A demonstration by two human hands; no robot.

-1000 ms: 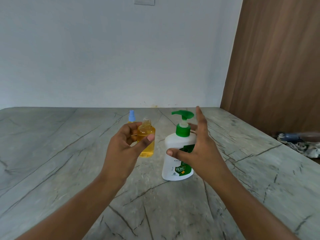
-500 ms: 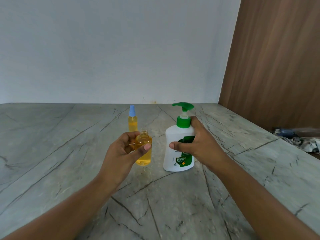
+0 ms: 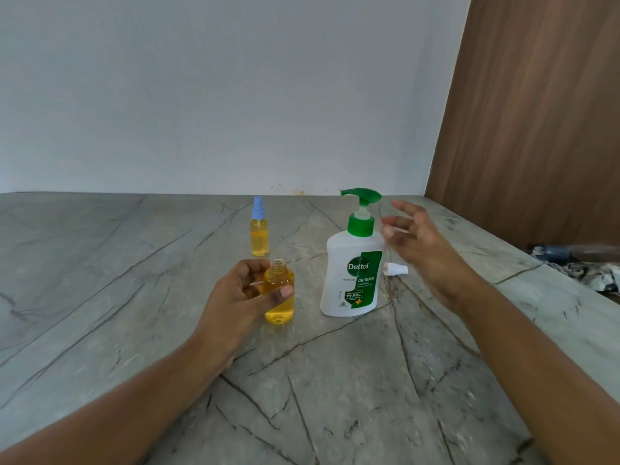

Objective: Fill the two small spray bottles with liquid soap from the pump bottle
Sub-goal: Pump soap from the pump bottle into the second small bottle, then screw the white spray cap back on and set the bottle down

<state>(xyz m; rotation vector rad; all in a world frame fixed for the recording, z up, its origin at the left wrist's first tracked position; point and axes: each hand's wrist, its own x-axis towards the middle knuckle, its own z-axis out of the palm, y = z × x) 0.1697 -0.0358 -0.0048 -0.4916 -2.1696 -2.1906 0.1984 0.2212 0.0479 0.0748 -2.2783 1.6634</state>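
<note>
Countertop (image 3: 100, 297): grey veined stone, smooth, low sheen. Pump bottle (image 3: 339, 280): opaque white plastic, glossy, printed green label; pump head (image 3: 364, 196): smooth green plastic. Near spray bottle (image 3: 278, 280) and far spray bottle (image 3: 259, 236): clear glossy plastic over amber liquid. Blue cap (image 3: 258, 208) and loose white cap (image 3: 396, 269): plastic. Wall (image 3: 235, 95): matt paint. Right panel (image 3: 536, 112): wood grain, satin. Far-right cloth (image 3: 600, 275): crumpled fabric.

Wide open stretch of bench (image 3: 100, 297) left and near. Blocked mid-scene by the Dettol pump bottle (image 3: 352, 273), the uncapped spray bottle (image 3: 279, 297) just left of it in the left hand (image 3: 241, 297). Narrow gap between those two. Farther back, a capped spray bottle (image 3: 259, 229), well apart. Just right of the pump bottle, a white spray cap (image 3: 396, 269) lying flat.
</note>
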